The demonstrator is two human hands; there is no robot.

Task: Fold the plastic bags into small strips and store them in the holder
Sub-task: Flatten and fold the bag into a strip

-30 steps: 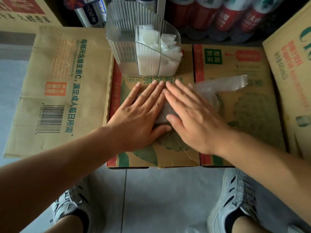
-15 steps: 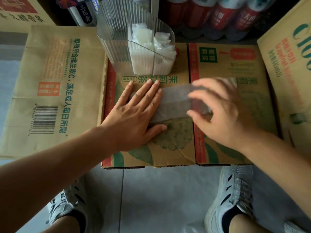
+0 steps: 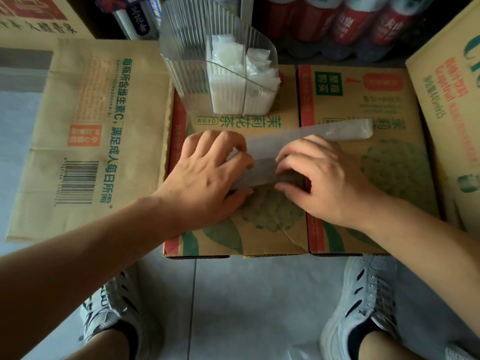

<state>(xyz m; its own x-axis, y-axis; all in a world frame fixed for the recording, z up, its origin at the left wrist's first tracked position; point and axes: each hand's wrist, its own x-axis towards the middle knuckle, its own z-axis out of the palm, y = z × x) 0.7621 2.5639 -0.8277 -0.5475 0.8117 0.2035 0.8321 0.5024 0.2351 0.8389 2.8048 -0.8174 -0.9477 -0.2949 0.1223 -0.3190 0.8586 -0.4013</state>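
Cardboard boxes [image 3: 259, 229] on a tiled floor serve as the work surface on my feed. The plastic bag [image 3: 262, 157], already pressed into a long flat strip, lies across the box top. Its left end is under the left hand [image 3: 207, 175], its middle under the right hand [image 3: 324, 178], and the rest trails past the right fingers [image 3: 293, 152]. Beyond the left fingers [image 3: 233, 144] stands the clear holder [image 3: 192, 74], with folded bags [image 3: 233, 81] packed in it. Both sets of fingers are curled, fingertips on top of the strip and thumbs at its near edge, pinching it. Half a second ago the left hand lay flat with straight fingers, and the right hand was further along the strip; now it sits close beside the left.
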